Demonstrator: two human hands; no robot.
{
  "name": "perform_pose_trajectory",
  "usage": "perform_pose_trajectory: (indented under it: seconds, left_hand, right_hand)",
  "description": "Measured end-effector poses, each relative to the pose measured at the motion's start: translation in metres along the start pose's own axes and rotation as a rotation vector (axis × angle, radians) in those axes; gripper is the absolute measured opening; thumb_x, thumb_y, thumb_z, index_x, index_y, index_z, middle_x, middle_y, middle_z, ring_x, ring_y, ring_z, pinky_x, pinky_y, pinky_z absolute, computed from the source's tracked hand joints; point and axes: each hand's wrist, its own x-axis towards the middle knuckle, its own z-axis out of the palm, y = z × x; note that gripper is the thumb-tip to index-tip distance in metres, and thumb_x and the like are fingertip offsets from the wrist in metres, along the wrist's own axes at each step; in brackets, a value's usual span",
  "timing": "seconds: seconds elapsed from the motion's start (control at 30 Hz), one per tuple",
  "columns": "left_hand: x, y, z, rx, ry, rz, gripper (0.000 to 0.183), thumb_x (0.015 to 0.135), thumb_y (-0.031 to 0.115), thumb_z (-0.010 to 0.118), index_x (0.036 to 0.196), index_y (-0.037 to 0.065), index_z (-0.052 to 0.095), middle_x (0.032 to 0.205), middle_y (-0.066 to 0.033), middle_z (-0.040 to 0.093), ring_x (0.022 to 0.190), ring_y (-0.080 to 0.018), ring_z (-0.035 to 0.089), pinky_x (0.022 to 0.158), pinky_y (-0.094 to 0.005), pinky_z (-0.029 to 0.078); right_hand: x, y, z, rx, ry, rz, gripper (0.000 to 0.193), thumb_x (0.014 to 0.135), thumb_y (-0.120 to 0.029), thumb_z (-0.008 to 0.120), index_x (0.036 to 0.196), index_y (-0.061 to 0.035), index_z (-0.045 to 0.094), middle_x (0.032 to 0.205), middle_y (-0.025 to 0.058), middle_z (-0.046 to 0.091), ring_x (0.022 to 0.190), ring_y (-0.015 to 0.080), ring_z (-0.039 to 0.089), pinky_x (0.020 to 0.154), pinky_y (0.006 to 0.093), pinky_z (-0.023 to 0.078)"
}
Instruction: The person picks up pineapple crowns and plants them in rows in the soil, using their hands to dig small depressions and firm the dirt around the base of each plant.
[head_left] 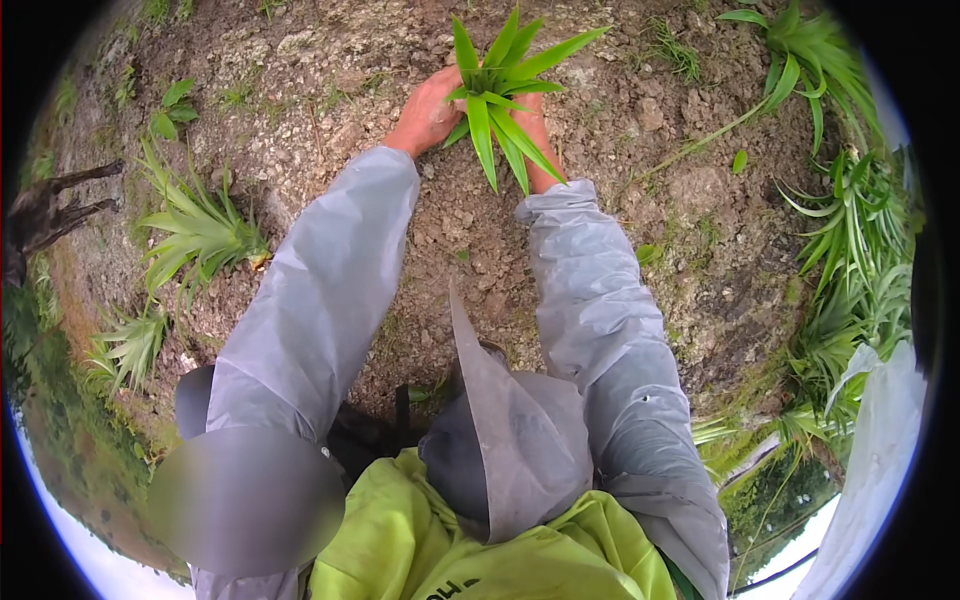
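A young pineapple plant with bright green pointed leaves stands upright at the top middle, over brown, crumbly soil. At its left side is my left hand, its fingers curled in toward the plant's base and partly covered by leaves. My right hand reaches up close against the plant's right side. Leaves hide most of that hand, so how its fingers lie does not show. The base of the plant is also hidden. Grey, loose sleeves cover both my forearms.
Pineapple plants lie or stand on the soil at left, with a smaller one below. Another plant is at the upper right. Several more are heaped along the right edge, near a whitish plastic sheet. A dark branched shape is at far left.
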Motion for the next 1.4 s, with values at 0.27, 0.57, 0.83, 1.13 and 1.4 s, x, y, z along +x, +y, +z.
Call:
perform_pose_trajectory:
  seconds: [0.27, 0.57, 0.83, 1.13, 1.4]
  left_hand:
    - [0.003, -0.009, 0.002, 0.122, -0.016, 0.018, 0.047, 0.086, 0.016, 0.074, 0.131, 0.009, 0.062, 0.138, -0.0139, 0.061, 0.123, -0.0392, 0.060, 0.105, -0.0441, 0.050]
    - [-0.018, 0.011, -0.036, 0.092, -0.149, -0.219, 0.046, 0.109, 0.034, 0.047, 0.147, 0.010, 0.050, 0.152, -0.0143, 0.051, 0.139, -0.0388, 0.047, 0.116, -0.0465, 0.041]
    - [-0.090, 0.057, -0.164, 0.211, -0.437, -0.169, 0.051, 0.110, 0.040, 0.043, 0.154, 0.014, 0.044, 0.158, -0.0146, 0.044, 0.144, -0.0360, 0.043, 0.120, -0.0480, 0.037]
    - [-0.200, 0.113, -0.287, 0.158, -0.583, -0.222, 0.050, 0.109, 0.039, 0.048, 0.150, 0.011, 0.047, 0.147, -0.0216, 0.053, 0.134, -0.0406, 0.053, 0.113, -0.0494, 0.043]
    - [-0.315, 0.115, -0.323, -0.044, -0.488, -0.325, 0.052, 0.107, 0.040, 0.052, 0.146, 0.005, 0.052, 0.136, -0.0242, 0.061, 0.126, -0.0421, 0.058, 0.109, -0.0497, 0.046]
  right_hand:
    - [0.007, -0.019, -0.007, 0.021, -0.022, 0.021, 0.062, 0.070, -0.026, 0.089, 0.124, -0.0055, 0.066, 0.111, 0.0158, 0.070, 0.102, 0.0368, 0.066, 0.089, 0.0463, 0.052]
    - [-0.030, -0.090, -0.043, -0.417, -0.125, -0.018, 0.126, 0.055, -0.047, 0.099, 0.153, 0.0001, 0.036, 0.153, 0.0260, 0.043, 0.145, 0.0438, 0.038, 0.120, 0.0516, 0.035]
    - [-0.124, -0.147, -0.073, -0.402, -0.067, 0.340, 0.093, 0.069, -0.034, 0.095, 0.145, -0.0014, 0.053, 0.146, 0.0226, 0.052, 0.138, 0.0401, 0.049, 0.118, 0.0485, 0.038]
    - [-0.099, -0.276, -0.004, -0.564, 0.236, -0.097, 0.051, 0.085, -0.014, 0.083, 0.130, -0.0001, 0.063, 0.128, 0.0162, 0.065, 0.113, 0.0257, 0.066, 0.094, 0.0366, 0.055]
    - [-0.053, -0.305, 0.148, -0.331, -0.526, 0.021, 0.058, 0.085, -0.035, 0.083, 0.128, -0.0005, 0.066, 0.122, 0.0153, 0.070, 0.109, 0.0278, 0.069, 0.095, 0.0394, 0.055]
